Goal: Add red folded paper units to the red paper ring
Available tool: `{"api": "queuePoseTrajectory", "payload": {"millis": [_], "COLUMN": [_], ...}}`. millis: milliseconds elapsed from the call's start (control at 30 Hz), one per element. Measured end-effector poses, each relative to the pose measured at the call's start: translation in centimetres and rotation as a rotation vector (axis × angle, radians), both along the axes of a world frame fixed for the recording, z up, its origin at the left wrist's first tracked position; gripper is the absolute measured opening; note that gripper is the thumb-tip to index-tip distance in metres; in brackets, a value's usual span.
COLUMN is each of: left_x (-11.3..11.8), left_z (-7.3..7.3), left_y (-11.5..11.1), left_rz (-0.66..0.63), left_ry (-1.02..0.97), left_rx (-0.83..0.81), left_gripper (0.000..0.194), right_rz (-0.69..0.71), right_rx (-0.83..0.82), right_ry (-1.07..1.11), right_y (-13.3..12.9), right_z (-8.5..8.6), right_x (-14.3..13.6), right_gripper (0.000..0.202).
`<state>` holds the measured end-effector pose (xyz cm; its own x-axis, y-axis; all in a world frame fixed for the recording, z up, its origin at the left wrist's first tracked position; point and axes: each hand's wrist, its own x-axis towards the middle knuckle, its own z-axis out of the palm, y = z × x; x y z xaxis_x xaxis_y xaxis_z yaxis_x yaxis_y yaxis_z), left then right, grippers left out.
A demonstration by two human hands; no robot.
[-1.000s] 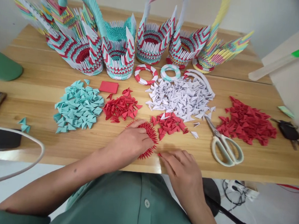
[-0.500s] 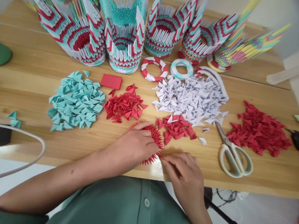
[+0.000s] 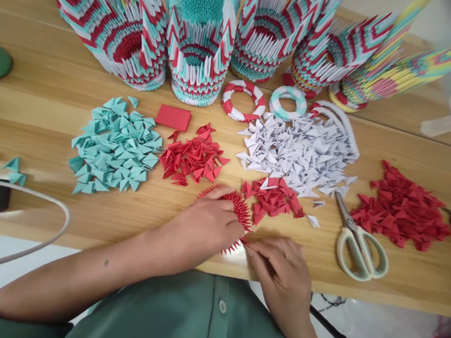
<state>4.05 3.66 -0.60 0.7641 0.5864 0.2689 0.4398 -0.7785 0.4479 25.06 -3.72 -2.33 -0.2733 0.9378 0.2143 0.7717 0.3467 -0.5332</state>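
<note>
The left hand (image 3: pixel 209 225) lies palm down over a spiky red paper ring (image 3: pixel 240 209) near the front edge of the bench (image 3: pixel 51 103), its fingers curled loosely on the ring's top and pressing it flat. The right hand (image 3: pixel 276 267) sits just beside it, fingertips pinched together at the ring's lower right rim; whether a loose piece is between them cannot be told. Just behind the ring lies a small red pile (image 3: pixel 274 196) of folded triangles, touching a broad white pile (image 3: pixel 297 154). To the left sit another red heap (image 3: pixel 193 158) and a teal heap (image 3: pixel 113 150), with a flat red block (image 3: pixel 173 117) between them and the models. A larger red pile (image 3: pixel 402 206) lies far right, past the scissors (image 3: pixel 358 239), which rest shut. Along the back stand hollow, basket-like paper models (image 3: pixel 199 57); their open hollows that show hold nothing visible. Two small paper rings (image 3: pixel 244 100) lie before them
</note>
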Motion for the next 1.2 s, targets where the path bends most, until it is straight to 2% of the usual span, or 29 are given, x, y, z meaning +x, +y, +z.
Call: {"api": "queuePoseTrajectory", "payload": {"millis": [1200], "left_x": [0.11], "left_z": [-0.37], "left_y": [-0.03], "left_rz": [0.017], "left_ry": [-0.06], "left_rx": [0.007], "left_gripper": [0.034], "right_rz": [0.067], "right_rx": [0.022], "right_ry": [-0.007], "right_y": [-0.07], "right_z": [-0.03], "right_x": [0.0], "right_gripper": [0.007]}}
